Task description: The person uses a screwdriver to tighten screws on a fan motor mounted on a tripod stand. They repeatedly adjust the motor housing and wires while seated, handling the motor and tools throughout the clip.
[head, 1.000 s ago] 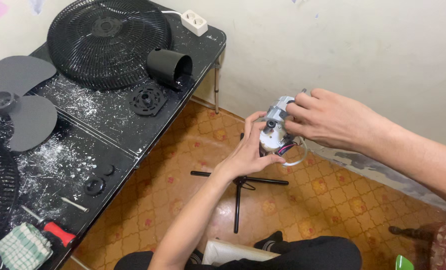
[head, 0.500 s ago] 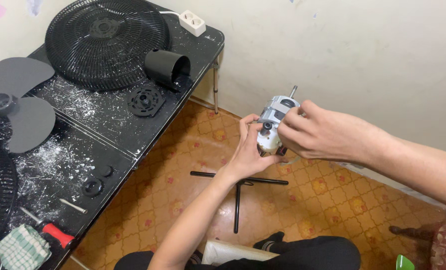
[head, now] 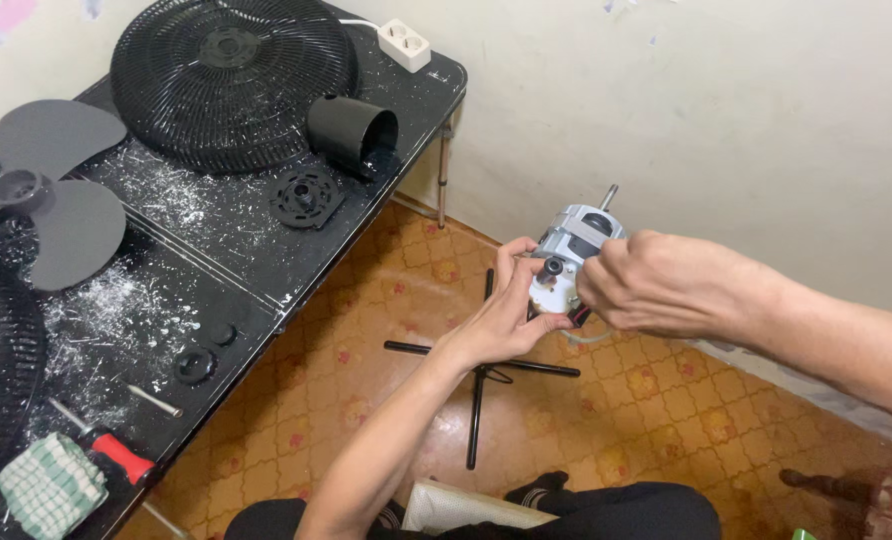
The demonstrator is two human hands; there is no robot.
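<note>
On the black table (head: pixel 266 262) lie one fan blade (head: pixel 41 195) at nine o'clock, one round grille (head: pixel 231 80) at eleven, one black cup-shaped cover (head: pixel 351 130) — parts spread flat, within reach. Left hand (head: pixel 501 315) and right hand (head: pixel 666 285) are both clamped on one grey fan motor (head: pixel 571 250), held at centre over the floor — shaft pointing to one o'clock.
</note>
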